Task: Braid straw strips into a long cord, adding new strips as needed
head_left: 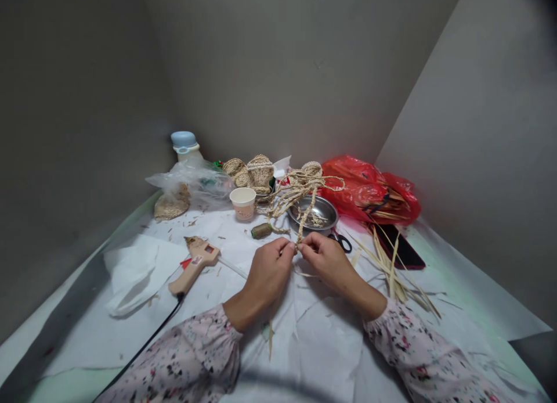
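A pale braided straw cord (pixel 307 216) runs down from a loose heap of cords at the back to my hands at the middle of the table. My left hand (pixel 270 269) pinches the cord's near end between thumb and fingers. Close against it on the right, my right hand (pixel 327 260) is closed on the same end. Thin loose strands stick out below the fingertips. Behind the hands sits a steel bowl (pixel 333 216) with straw scraps, and a green thread spool (pixel 261 231) lies to its left.
A glue gun (pixel 194 268) with a black cable lies left, near crumpled white paper (pixel 134 275). Further back stand a paper cup (pixel 243 204) and a blue-lidded bottle (pixel 183 140). Right are scissors (pixel 345 243), straw strips (pixel 391 269), a phone (pixel 402 249) and a red bag (pixel 357 185).
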The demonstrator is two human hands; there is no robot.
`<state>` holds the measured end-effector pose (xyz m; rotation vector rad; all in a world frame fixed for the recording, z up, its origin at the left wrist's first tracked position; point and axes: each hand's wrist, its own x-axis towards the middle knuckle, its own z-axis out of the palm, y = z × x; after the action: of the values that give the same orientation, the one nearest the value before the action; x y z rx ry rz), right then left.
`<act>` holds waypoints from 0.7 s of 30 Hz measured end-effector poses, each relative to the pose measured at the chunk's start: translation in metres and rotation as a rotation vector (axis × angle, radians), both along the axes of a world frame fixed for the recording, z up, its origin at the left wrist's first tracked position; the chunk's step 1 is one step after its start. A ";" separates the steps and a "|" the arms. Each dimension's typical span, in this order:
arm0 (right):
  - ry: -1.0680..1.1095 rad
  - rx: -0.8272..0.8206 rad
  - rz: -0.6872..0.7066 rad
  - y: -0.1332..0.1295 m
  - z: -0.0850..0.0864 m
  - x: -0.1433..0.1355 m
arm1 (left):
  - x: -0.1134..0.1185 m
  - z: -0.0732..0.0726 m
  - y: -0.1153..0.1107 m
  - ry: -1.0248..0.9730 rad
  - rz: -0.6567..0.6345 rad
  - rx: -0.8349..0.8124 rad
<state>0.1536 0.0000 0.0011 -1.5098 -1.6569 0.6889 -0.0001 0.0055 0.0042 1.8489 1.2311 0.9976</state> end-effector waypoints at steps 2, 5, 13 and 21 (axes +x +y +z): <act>0.011 0.005 -0.023 0.000 0.000 -0.001 | 0.002 -0.002 0.001 -0.099 -0.040 -0.069; 0.089 -0.015 -0.040 0.001 -0.001 -0.001 | 0.004 -0.004 0.000 -0.025 -0.072 -0.084; 0.204 -0.007 -0.039 0.001 -0.006 -0.004 | 0.005 0.003 -0.015 0.545 -0.034 0.164; 0.294 0.002 -0.022 -0.001 -0.008 -0.008 | 0.010 0.004 -0.023 0.788 -0.026 0.230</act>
<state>0.1457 -0.0009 -0.0067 -1.3501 -1.4167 0.8528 0.0097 -0.0172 0.0080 2.5563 1.5592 0.3878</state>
